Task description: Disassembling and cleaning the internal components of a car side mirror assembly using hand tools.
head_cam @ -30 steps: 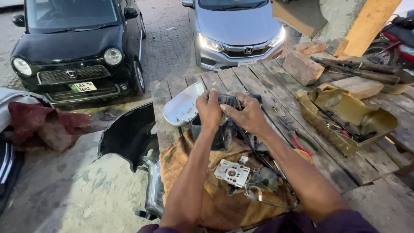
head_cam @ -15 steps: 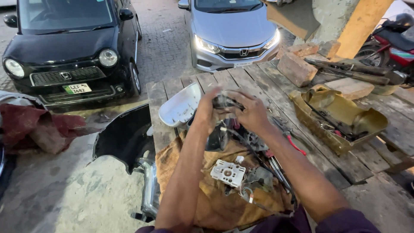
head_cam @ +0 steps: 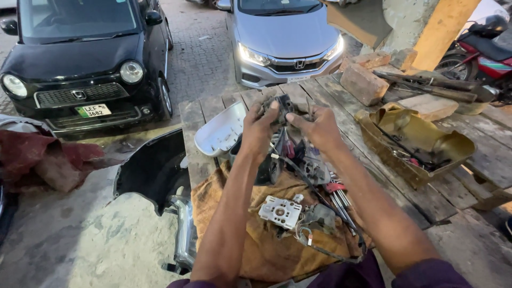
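Both my hands are raised over a wooden workbench (head_cam: pixel 341 114), gripping one small dark car-mirror part (head_cam: pixel 285 104) between them. My left hand (head_cam: pixel 260 128) holds its left side, my right hand (head_cam: pixel 319 125) its right side. A black cable (head_cam: pixel 314 194) hangs from the part down to the brown cloth (head_cam: pixel 266 250). Below the hands lie a silver mirror cover (head_cam: pixel 220 130), a black mirror housing (head_cam: pixel 269 165), a white square plastic plate (head_cam: pixel 280 212) and red-handled tools (head_cam: pixel 333 189).
An olive metal tray (head_cam: pixel 413 141) with tools sits at the right, bricks (head_cam: pixel 364 84) and wood scraps behind it. A black bumper piece (head_cam: pixel 152 170) leans at the bench's left edge. A black car (head_cam: pixel 80 58), a silver car (head_cam: pixel 285 40) and a motorcycle (head_cam: pixel 480 50) stand beyond.
My hands have lifted the dark part up off the bench and away from the mirror housing, with the cable trailing below. The view has shifted slightly.
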